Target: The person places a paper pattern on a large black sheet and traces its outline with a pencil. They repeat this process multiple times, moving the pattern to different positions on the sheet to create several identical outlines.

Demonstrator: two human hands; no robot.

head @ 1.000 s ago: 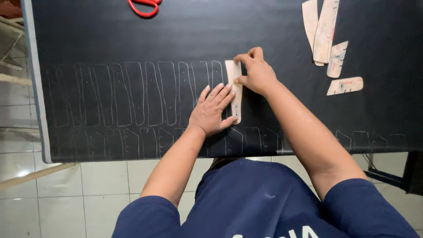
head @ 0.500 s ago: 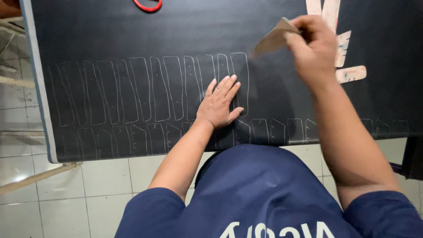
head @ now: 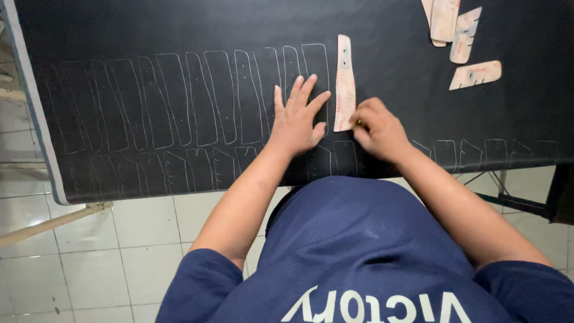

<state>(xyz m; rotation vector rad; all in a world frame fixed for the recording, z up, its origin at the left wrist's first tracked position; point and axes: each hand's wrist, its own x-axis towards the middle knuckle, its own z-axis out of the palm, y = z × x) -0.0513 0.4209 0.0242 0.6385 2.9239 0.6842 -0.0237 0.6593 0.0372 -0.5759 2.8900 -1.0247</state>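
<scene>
Covering nearly the whole surface (head: 89, 179), a black sheet (head: 179, 30) carries rows of chalked outlines (head: 179, 98), tall narrow shapes side by side, with a shorter row along the near edge. Toward the far right corner lie spare pale templates (head: 460, 36), well apart from the hands. The left hand (head: 297, 116) rests flat and open on the sheet, fingers spread toward the far edge. Just to its right lies the cardboard template (head: 344, 81), its long axis running from near edge to far edge, beside the last outline. The right hand (head: 376, 128), fingers curled, pinches the template's near end and is the nearer hand.
</scene>
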